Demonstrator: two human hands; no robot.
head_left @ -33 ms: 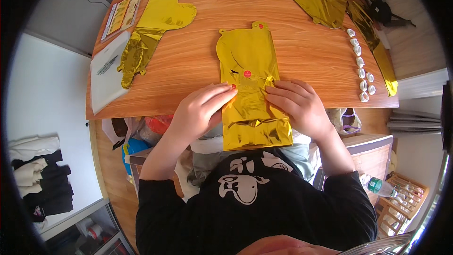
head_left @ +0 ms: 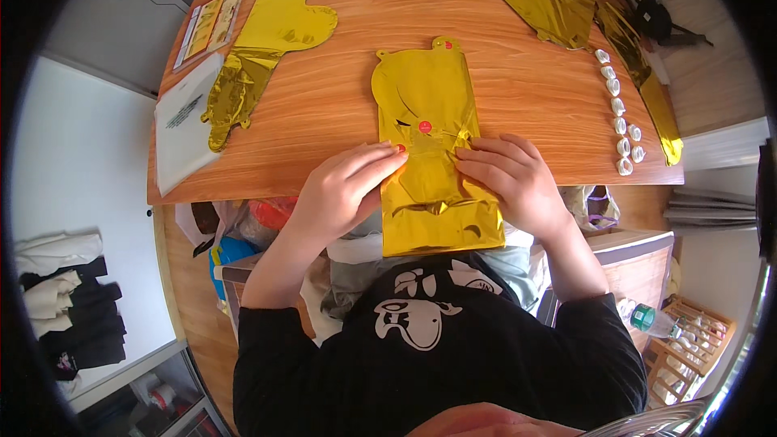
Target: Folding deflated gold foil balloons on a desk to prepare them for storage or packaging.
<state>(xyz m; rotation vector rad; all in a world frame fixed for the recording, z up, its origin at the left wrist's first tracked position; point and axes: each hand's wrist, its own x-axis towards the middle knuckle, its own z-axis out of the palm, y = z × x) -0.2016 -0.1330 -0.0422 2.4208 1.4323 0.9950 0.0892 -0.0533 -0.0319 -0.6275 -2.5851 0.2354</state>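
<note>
while both hands press flat, gold foil balloon [head_left: 433,142] lies at table [head_left: 340,113] near edge, lower part overhanging toward lap. left hand [head_left: 344,190] at 9 o'clock of it, fingers spread, pinning its edge. right hand [head_left: 514,182] at 3 o'clock, fingers extended on foil, not clenched. no change visible between frames. other gold foil balloons [head_left: 275,32] at 11 o'clock, white clips [head_left: 619,113] at 2 o'clock.

Setting: a lived-in home room | Evidence: wooden table [head_left: 340,105] on wood flooring, gold foil balloons [head_left: 279,28] spread flat for party decorating | folded clothes [head_left: 69,299] heaped by the white wall | filled bags [head_left: 243,226] under the table, wooden rack [head_left: 688,348] and water bottle [head_left: 651,320] nearby
</note>
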